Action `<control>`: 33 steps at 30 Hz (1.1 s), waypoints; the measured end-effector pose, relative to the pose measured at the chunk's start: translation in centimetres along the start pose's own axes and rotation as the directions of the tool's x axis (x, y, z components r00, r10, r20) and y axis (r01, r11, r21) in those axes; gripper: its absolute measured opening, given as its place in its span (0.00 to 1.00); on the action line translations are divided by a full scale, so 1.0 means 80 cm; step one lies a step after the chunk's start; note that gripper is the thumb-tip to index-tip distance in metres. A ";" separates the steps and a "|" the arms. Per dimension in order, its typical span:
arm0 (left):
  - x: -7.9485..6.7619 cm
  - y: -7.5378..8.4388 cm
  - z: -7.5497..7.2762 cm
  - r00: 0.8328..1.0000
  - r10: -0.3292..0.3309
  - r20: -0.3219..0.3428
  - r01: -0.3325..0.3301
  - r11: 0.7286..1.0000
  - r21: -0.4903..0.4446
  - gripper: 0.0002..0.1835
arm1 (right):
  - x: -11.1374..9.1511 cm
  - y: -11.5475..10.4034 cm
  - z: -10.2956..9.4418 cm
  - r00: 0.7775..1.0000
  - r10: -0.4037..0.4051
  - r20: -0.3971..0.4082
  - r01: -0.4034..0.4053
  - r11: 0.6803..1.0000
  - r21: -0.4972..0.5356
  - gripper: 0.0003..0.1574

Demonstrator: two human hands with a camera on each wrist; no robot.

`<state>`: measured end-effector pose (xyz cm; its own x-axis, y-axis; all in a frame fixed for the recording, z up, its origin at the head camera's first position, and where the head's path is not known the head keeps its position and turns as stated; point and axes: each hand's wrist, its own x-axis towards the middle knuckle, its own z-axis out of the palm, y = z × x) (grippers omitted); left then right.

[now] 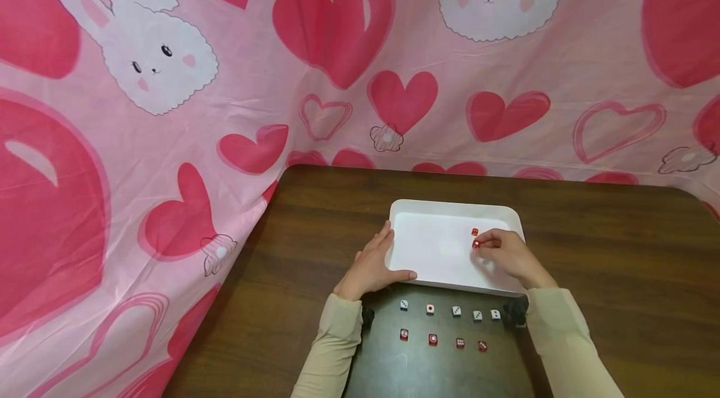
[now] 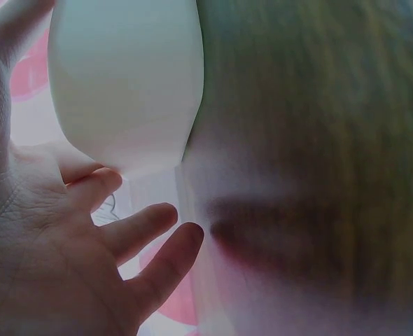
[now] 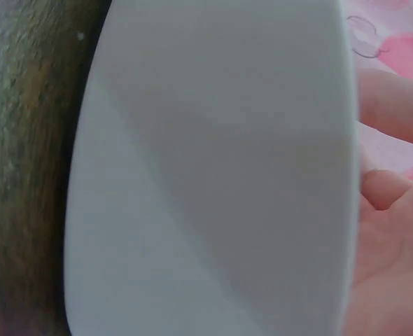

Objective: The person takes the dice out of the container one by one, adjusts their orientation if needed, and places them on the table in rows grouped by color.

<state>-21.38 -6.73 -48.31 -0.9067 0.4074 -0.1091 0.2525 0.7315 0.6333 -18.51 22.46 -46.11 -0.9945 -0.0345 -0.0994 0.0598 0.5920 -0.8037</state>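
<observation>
A shallow white tray (image 1: 433, 245) lies on the table. My left hand (image 1: 368, 265) rests against its left end, the thumb over the front rim and the fingers along the side. In the left wrist view those fingers (image 2: 154, 227) are spread and fairly straight beside the tray wall (image 2: 129, 77). Over the right part of the tray, my right hand (image 1: 509, 254) pinches a red die (image 1: 476, 244) between thumb and fingers. Another red die (image 1: 475, 232) sits in the tray just behind it. The tray wall (image 3: 220, 168) hides my right fingertips in the right wrist view.
In front of the tray, several white dice (image 1: 430, 309) form a row. Nearer to me runs a row of several red dice (image 1: 432, 340). Brown wood tabletop (image 1: 619, 273) extends to both sides. Pink heart-patterned cloth (image 1: 332, 117) hangs behind and at the left.
</observation>
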 end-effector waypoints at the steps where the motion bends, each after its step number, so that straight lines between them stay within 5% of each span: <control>1: 0.000 0.000 0.000 1.000 -0.001 0.001 0.001 1.000 0.000 0.56 | -0.001 -0.001 0.000 1.000 -0.005 0.001 0.005 1.000 0.001 0.19; 33: 0.004 -0.003 0.001 1.000 0.005 0.001 -0.005 1.000 -0.006 0.57 | -0.035 -0.008 -0.006 0.998 -0.021 -0.067 0.023 0.999 0.039 0.19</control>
<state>-21.66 -6.72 -48.54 -0.9050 0.4117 -0.1071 0.2550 0.7266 0.6380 -15.84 22.57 -45.05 -0.9990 0.0075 -0.0430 0.0399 0.5590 -0.8282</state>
